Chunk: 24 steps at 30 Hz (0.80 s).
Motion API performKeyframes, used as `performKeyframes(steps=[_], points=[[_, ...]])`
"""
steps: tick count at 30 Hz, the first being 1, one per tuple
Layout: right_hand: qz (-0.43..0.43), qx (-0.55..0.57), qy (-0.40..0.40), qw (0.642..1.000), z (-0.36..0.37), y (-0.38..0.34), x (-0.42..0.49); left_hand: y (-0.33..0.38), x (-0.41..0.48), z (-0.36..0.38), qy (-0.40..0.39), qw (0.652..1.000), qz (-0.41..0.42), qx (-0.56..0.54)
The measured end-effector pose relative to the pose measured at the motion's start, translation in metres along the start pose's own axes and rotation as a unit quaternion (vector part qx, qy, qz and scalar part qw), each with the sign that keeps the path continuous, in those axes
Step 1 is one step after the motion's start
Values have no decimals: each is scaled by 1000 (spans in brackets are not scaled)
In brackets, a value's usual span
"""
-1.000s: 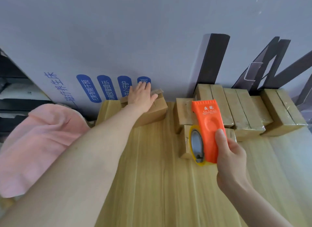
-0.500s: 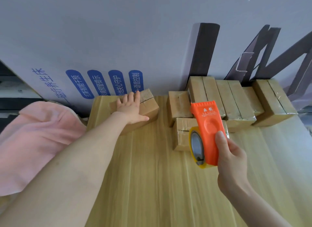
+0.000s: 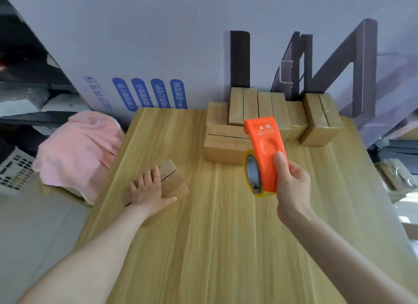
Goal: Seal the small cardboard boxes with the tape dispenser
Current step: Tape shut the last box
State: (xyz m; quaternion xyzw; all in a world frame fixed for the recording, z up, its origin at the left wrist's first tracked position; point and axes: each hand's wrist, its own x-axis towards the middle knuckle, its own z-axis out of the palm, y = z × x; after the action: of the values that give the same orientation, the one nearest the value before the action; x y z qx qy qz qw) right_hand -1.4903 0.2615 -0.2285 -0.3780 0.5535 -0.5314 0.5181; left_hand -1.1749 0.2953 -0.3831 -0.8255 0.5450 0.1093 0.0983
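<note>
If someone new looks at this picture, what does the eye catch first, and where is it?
The bright orange tape dispenser stands out first, held by the right hand above the wooden table, right of centre. The left hand rests on a small cardboard box near the table's left edge. Taped boxes cluster at the back against the wall, and a pink cloth lies left of the table.

Seven boxes (image 3: 226, 153), one tape dispenser (image 3: 264, 149)

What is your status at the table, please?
Left hand flat on box, flap up. Right hand holds dispenser, apart from box. Other boxes at back, out of the way.
</note>
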Motion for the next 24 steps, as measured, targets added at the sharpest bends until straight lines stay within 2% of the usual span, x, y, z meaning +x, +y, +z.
performKeyframes(steps=[3, 6, 10, 14, 18, 24], points=[[-2, -8, -25, 1000, -55, -5, -19, 31, -66, 15, -3, 1000, -13, -2], [-1, -26, -28, 999, -109, -8, -37, 78, -115, 17, 5, 1000, 18, -6], [18, -40, -39, 998, -161, -11, -58, 148, -168, 12, 6, 993, 115, -17], [37, -51, -51, 997, -190, -11, -73, 192, -199, 11, 17, 976, 217, 19], [51, -61, -47, 996, -205, -6, -84, 204, -214, 19, 4, 962, 266, 60], [67, -79, -47, 994, -205, 3, -96, 190, -215, 35, -17, 962, 267, 56]])
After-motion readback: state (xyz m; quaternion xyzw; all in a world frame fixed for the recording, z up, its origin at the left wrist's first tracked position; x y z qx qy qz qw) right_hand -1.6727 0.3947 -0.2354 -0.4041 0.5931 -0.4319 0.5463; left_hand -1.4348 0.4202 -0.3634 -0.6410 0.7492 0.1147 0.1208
